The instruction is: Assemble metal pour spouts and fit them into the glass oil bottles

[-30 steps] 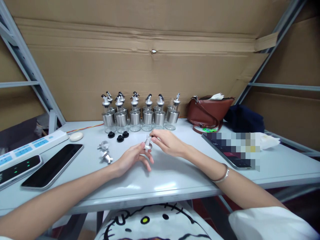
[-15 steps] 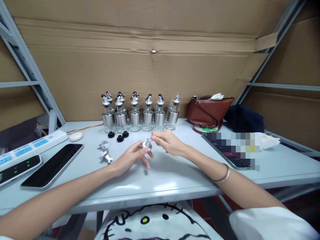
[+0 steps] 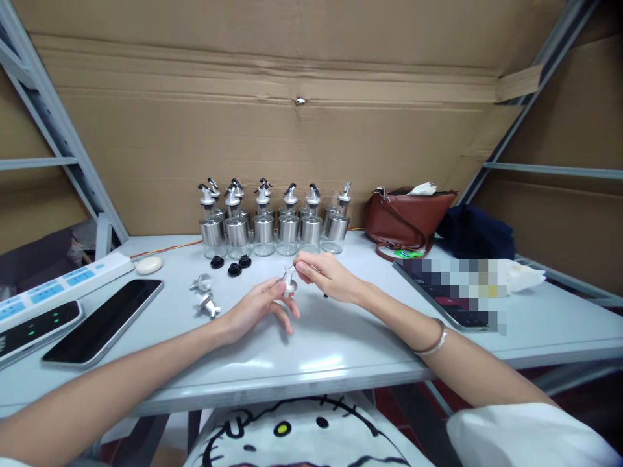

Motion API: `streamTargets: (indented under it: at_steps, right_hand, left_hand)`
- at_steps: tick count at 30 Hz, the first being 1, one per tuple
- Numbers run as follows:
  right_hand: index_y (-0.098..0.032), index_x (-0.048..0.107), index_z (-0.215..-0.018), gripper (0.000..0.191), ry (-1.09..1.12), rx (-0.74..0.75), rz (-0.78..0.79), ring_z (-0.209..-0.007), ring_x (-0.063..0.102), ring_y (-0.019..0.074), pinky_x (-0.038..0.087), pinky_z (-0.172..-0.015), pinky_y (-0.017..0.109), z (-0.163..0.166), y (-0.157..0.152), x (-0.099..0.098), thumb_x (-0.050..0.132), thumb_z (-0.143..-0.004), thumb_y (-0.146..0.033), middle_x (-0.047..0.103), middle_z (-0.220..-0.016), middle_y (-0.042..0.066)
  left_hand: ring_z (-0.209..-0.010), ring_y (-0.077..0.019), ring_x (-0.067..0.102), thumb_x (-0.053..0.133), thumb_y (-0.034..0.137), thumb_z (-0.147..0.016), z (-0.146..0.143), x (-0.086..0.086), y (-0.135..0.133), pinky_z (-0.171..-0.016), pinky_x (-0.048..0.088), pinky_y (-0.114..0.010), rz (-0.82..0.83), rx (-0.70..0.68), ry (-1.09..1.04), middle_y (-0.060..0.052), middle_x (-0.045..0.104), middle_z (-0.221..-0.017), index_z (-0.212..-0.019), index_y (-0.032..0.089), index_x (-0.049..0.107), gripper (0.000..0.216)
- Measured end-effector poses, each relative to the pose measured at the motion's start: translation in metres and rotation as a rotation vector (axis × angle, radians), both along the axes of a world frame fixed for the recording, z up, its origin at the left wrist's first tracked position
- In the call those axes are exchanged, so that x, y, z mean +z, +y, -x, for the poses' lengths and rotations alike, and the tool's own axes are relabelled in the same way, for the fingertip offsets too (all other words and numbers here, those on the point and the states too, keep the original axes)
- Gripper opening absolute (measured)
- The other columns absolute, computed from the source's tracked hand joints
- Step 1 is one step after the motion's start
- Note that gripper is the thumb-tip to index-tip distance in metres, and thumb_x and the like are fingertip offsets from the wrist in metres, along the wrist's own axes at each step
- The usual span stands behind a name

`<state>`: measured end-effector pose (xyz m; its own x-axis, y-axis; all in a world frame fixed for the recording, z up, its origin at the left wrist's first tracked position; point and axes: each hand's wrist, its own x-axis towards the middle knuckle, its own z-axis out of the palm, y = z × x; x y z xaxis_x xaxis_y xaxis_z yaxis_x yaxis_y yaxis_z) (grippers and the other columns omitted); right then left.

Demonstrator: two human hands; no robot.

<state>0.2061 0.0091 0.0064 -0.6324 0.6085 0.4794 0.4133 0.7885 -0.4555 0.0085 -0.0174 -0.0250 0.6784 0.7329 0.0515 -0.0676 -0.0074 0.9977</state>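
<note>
My left hand (image 3: 256,309) and my right hand (image 3: 327,277) meet above the middle of the white table (image 3: 316,350). Both pinch one small silver pourer cap (image 3: 289,280) between their fingertips; the left fingers hold its base, the right fingers its top. To the left of my left hand, two more silver pourer caps (image 3: 205,293) lie on the table. Three black stoppers (image 3: 232,264) sit just behind them. A row of several glass-and-steel oil bottles (image 3: 275,224) with pourers stands at the back against the cardboard.
A tablet (image 3: 102,321), a dark device with green lights (image 3: 34,331), a white power strip (image 3: 63,280) and a small white oval thing (image 3: 148,264) lie at the left. A brown bag (image 3: 406,217), dark cloth (image 3: 474,230) and another tablet (image 3: 448,292) are at the right.
The pourer cap tipped sideways between my fingers half a second ago and now stands more upright again. Both hands stayed in nearly the same place.
</note>
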Motion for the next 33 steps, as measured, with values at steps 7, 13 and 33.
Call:
streamTargets:
  at_steps: [7, 13, 33]
  right_hand:
    - [-0.019, 0.039, -0.061, 0.049, 0.039, 0.0, 0.113, -0.047, 0.037, 0.0081, 0.029, -0.052, 0.022, 0.001, -0.001, 0.001, 0.031, -0.092, -0.055, 0.041, -0.052, -0.005]
    - [-0.018, 0.044, -0.064, 0.047, 0.269, 0.152, 0.548, -0.045, 0.035, 0.0072, 0.032, -0.052, 0.023, 0.002, 0.003, -0.003, 0.049, -0.084, -0.061, 0.04, -0.047, -0.007]
    - [-0.013, 0.065, -0.087, 0.035, 0.507, 0.354, 1.092, -0.059, 0.047, 0.0077, 0.04, -0.063, 0.024, 0.004, 0.003, -0.004, 0.072, -0.073, -0.045, 0.054, -0.069, -0.002]
  left_hand:
    - [-0.057, -0.0153, 0.063, 0.05, 0.05, -0.087, 0.0, -0.002, 0.0, -0.064, 0.047, -0.03, 0.001, 0.023, 0.042, -0.005, 0.064, -0.081, -0.095, 0.016, 0.045, 0.036]
    - [-0.057, -0.0157, 0.063, 0.045, 0.052, -0.089, -0.001, -0.002, -0.001, -0.065, 0.048, -0.03, -0.025, -0.011, 0.029, -0.005, 0.063, -0.079, -0.098, 0.015, 0.047, 0.038]
    - [-0.063, -0.0168, 0.061, 0.049, 0.063, -0.082, -0.001, 0.005, -0.002, -0.072, 0.046, -0.033, -0.067, -0.045, 0.073, -0.006, 0.064, -0.071, -0.087, 0.014, 0.053, 0.049]
